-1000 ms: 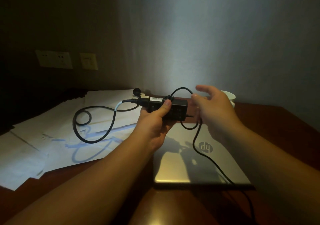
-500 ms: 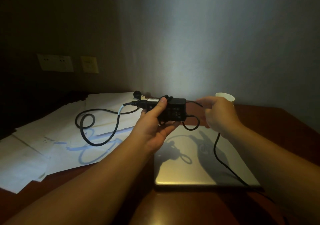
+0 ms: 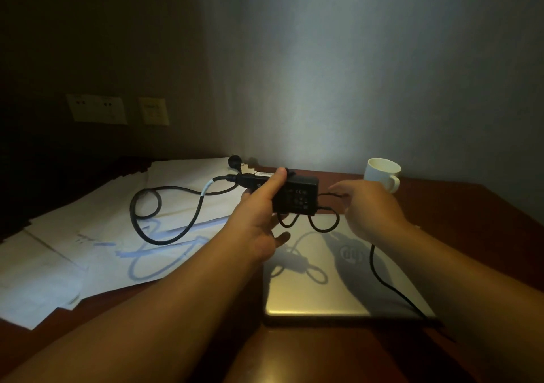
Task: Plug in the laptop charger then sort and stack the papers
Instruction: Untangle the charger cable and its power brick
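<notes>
Two hands work the charger above the closed HP laptop on the dark wooden worktop. The left hand grasps the black power brick, thumb laid across its top face and fingers underneath, holding it in the air over the laptop's far edge. Half a second ago the right hand was pinched on the thin cord right at the brick's end; now its fingers are spread and relaxed, reaching toward the brick, and the thin laptop-side cord seems to pass beneath the palm; whether it rests against the skin cannot be told. That cord hangs in two small loops under the brick and trails across the lid toward the near right corner. It looks as though the winding is being undone, so the lead is nearly free to reach the laptop's port. The thicker mains cable lies looped over the scattered papers, its wall plug resting at their far edge, below and to the right of the wall sockets. Neither end is plugged in yet, and the papers remain unsorted. A white mug stands by the wall behind the right hand.
</notes>
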Demonstrator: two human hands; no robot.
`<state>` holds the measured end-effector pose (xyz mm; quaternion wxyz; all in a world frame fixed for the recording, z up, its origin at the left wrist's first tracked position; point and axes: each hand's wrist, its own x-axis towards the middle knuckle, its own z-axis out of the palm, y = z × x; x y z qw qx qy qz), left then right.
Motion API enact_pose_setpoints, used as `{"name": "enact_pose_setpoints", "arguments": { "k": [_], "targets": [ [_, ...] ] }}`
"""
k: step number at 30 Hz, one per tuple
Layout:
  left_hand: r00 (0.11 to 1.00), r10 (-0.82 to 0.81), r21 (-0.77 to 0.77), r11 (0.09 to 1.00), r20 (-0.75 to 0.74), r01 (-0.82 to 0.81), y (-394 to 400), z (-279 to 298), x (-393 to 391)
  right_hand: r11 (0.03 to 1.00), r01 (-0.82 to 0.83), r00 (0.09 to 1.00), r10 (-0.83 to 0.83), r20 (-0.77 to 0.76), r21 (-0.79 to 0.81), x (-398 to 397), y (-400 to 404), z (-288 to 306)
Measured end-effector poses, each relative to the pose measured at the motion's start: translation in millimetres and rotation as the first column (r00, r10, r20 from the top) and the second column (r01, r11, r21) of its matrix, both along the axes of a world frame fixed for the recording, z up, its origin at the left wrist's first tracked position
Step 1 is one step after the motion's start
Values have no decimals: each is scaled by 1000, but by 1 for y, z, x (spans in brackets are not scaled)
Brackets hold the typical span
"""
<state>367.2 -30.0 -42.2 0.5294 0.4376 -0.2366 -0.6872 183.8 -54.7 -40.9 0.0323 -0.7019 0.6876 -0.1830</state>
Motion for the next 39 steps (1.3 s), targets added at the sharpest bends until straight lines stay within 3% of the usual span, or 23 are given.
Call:
{"name": "enact_pose_setpoints", "arguments": {
  "k": [3, 6, 10, 17, 20, 22, 25, 32, 39],
  "targets": [
    [1000, 4, 0, 1000, -2, -4, 0, 5, -2, 999, -37, 993, 38, -115, 6, 3, 4, -2],
    [998, 49, -34, 998, -33, -50, 0, 8, -4, 991, -38, 971, 66, -230, 125, 5, 11, -1],
    [985, 109, -50, 992, -132, -116, -5, 7, -3, 936, -121, 964, 190, -187, 330, 3, 23, 0],
    [962, 170, -51, 981, -216, -185, -7, 4, -7, 898, -226, 817, 385, -428, 377, 22, 50, -6],
    [963, 174, -71, 979, -204, -192, -9, 3, -11, 906, -360, 902, 399, -164, 225, 39, 64, -2],
    [967, 188, -72, 977, -174, -203, -9, 1, -15, 889, -450, 892, 451, 10, 81, 48, 66, 0],
    [971, 173, -65, 980, -165, -186, -9, -2, -16, 890, -454, 866, 450, 220, -33, 52, 66, -1],
    [950, 78, -79, 991, -303, -106, -7, -2, -2, 922, -223, 836, 348, 424, -315, 48, 64, 11],
    [971, 36, -84, 995, -236, -58, 2, -3, 0, 950, -16, 893, 154, 424, -312, 29, 42, 30]
  ]
}}
